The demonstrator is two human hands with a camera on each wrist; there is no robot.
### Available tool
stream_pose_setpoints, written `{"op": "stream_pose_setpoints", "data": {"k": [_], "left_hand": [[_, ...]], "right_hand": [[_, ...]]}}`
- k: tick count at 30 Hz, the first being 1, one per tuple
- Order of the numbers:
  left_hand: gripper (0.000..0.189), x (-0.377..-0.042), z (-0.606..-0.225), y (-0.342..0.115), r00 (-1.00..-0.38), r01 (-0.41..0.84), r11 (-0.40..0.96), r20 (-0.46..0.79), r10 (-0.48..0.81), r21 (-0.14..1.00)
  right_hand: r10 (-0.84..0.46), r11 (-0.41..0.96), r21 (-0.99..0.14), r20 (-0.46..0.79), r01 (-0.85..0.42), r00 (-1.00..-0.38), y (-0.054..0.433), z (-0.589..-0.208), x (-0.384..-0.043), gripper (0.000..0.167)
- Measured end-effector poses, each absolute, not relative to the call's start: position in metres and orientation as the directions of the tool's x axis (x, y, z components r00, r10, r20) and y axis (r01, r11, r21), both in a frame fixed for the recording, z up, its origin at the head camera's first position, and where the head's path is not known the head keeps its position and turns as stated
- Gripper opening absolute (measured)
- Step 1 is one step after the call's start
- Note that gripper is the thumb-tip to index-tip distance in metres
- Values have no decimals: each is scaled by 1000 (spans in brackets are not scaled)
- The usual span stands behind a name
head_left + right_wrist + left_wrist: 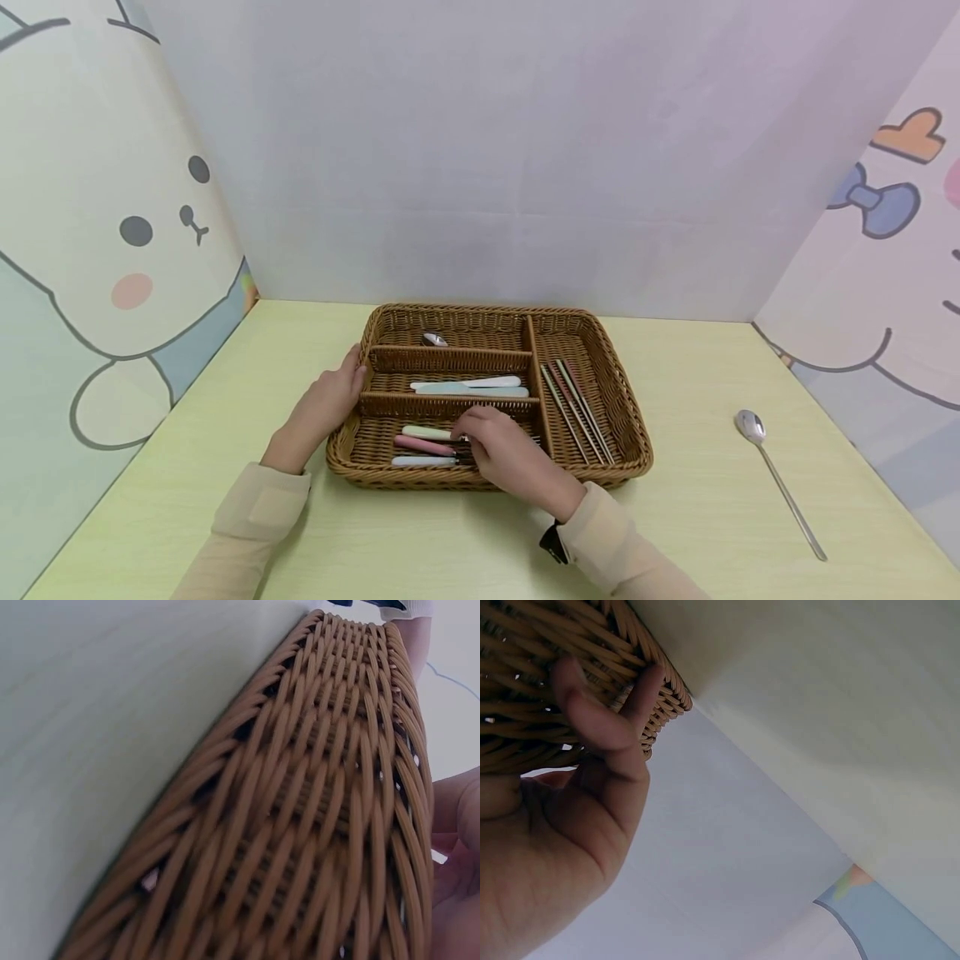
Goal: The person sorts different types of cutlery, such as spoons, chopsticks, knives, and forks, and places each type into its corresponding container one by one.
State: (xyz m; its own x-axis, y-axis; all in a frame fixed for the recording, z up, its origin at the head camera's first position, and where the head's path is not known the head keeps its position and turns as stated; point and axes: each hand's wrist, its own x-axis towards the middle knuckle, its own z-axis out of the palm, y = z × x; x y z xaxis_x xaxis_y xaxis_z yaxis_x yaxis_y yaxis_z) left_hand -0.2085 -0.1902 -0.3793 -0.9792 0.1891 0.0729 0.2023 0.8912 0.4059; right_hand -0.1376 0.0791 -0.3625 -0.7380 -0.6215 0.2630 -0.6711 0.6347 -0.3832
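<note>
A brown wicker basket [641, 454] with wooden dividers sits on the table. My left hand [330, 400] holds its left rim; in the left wrist view bent fingers [600, 720] lie against the outer weave. My right hand [506, 454] reaches over the front wall into the front compartment, its fingertips pinching a green-handled fork [426, 433] near the neck. Beside that lie a pink-handled piece [423, 445] and a pale-blue-handled piece [422, 461], their heads partly hidden by the hand. In the right wrist view the basket wall covers most of the right hand [457, 847].
Table knives [472, 389] with white and pale blue handles fill the middle compartment. A spoon [434, 339] lies in the back one, several metal chopsticks [577, 408] in the right one. A long-handled spoon [780, 483] lies on the table [690, 533] to the right.
</note>
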Motion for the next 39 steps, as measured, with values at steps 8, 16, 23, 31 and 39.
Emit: {"op": "stream_pose_setpoints", "data": {"k": [8,16,23,31,39], "left_hand": [[52,-209,-380,-190,-980,201,891,76,186,407],[52,-208,-381,-190,-978,207,889,87,188,408],[52,-208,-379,-189,-980,201,891,85,182,408],[52,-209,-379,-189,-980,197,894,84,178,402],[52,-209,-380,-189,-980,201,891,88,181,406]], "right_hand": [[-570,644,-356,368,-678,-735,94,-356,-138,22],[-521,666,-330,436,-668,-734,114,-351,-138,21],[-449,700,-349,464,-624,-763,134,-343,-137,22],[-373,756,-342,476,-558,-796,164,-339,-138,19],[-293,788,-334,535,-517,-792,203,-337,-141,20]]}}
